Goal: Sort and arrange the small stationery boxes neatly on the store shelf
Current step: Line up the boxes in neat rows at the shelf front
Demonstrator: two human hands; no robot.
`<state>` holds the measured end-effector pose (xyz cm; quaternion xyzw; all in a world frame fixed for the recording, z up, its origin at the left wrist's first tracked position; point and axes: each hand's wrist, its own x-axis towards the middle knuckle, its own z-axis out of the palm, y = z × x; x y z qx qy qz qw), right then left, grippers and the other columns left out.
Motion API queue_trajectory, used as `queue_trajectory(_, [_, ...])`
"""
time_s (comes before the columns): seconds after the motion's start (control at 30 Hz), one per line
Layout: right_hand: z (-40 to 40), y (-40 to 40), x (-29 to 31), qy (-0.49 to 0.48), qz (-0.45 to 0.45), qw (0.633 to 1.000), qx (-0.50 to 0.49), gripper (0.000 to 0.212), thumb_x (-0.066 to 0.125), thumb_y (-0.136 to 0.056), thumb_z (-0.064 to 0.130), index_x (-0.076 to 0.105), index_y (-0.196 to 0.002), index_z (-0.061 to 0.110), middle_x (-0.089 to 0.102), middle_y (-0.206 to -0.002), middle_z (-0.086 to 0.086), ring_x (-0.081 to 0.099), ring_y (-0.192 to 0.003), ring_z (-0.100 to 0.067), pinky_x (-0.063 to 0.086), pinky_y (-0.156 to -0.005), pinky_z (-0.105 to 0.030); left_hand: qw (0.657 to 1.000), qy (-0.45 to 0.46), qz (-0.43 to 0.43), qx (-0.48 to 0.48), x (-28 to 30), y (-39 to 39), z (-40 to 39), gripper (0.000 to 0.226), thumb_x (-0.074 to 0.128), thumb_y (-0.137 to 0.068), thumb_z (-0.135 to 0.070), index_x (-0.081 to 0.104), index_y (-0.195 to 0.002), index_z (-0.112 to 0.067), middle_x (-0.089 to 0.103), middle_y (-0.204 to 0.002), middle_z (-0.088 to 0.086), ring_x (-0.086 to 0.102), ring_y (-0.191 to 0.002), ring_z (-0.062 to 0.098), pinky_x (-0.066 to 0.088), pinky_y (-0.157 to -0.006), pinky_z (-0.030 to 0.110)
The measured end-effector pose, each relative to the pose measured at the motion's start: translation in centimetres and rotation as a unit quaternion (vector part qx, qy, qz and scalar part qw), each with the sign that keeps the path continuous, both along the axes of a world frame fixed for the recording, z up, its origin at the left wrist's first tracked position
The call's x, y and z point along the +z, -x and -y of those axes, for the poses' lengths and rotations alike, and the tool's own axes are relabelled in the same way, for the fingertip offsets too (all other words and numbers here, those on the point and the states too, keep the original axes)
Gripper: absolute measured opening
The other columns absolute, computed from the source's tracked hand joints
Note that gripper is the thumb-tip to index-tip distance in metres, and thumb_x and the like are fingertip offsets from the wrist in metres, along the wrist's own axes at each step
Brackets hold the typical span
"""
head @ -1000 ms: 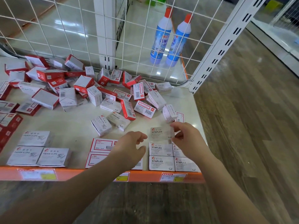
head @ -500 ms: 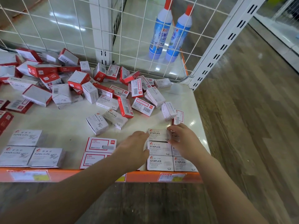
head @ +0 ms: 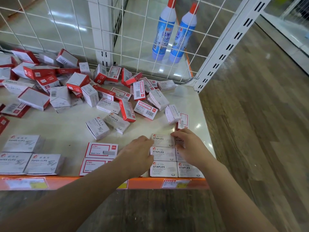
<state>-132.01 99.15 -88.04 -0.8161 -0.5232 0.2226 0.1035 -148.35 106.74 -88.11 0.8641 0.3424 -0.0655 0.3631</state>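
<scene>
white staples boxes (head: 163, 169) lie flat, labels up, in a tight block at the front right corner of the shelf (head: 189, 99), edges touching, so the front row sits flush with the orange lip (head: 145, 183). from the single head view, the left hand (head: 138, 154) rests with loosely spread fingers against the left side of the block, and the right hand (head: 189, 146) lies over its right column, fingertips at the newest staples box (head: 161, 139) in the back row; neither hand clasps anything, both seem to press the row square (a nudge rather than a lift). red-framed boxes (head: 101, 150) sit in their own short column just left of the hands, and grey paper clips boxes (head: 30, 156) are grouped at the front left, so each kind keeps a separate patch. behind, a jumbled heap of boxes (head: 80, 91) stands tilted and overlapping against the wire grid (head: 66, 30), unsorted; most of the job looks undone. two bottles (head: 173, 32) stand beyond the grid.
</scene>
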Motion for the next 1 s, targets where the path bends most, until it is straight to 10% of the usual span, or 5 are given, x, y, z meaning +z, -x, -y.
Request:
queue_trajectory(0.37, [-1.0,-0.3,0.6,-0.117,-0.031,0.982,-0.145,0.032,0.055,-0.088,0.007,0.06,-0.118,0.014,0.06,-0.115,-0.001,0.055,-0.1,-0.012,0.035,-0.08,-0.013,0.975,-0.168,-0.056,-0.136,0.3,-0.1,-0.9,0.053,0.038,-0.098,-0.034,0.019,-0.147,-0.029,0.01,-0.156,-0.008,0.009,-0.144,0.015,0.013,-0.115,0.034])
queue_trajectory(0.57, [-2.7,-1.2,0.7,-0.174,-0.043,0.96,-0.217,0.026,0.061,-0.085,0.015,0.063,-0.111,0.011,0.064,-0.099,-0.007,0.06,-0.091,-0.021,0.048,-0.083,-0.032,0.959,-0.201,-0.087,-0.18,1.1,-1.7,-2.1,0.039,0.04,-0.097,-0.029,0.045,-0.134,-0.019,0.046,-0.136,0.0,0.042,-0.123,0.018,0.036,-0.103,0.034])
queue_trajectory(1.0, [-5.0,-1.1,-0.4,-0.166,-0.059,0.941,-0.291,0.027,0.067,-0.082,0.029,0.063,-0.101,0.01,0.06,-0.085,0.001,0.059,-0.085,-0.019,0.049,-0.079,-0.034,0.959,-0.136,-0.145,-0.203,2.0,-1.9,-2.9,0.045,0.047,-0.092,-0.03,0.042,-0.136,-0.02,0.041,-0.136,0.0,0.039,-0.123,0.02,0.04,-0.101,0.038])
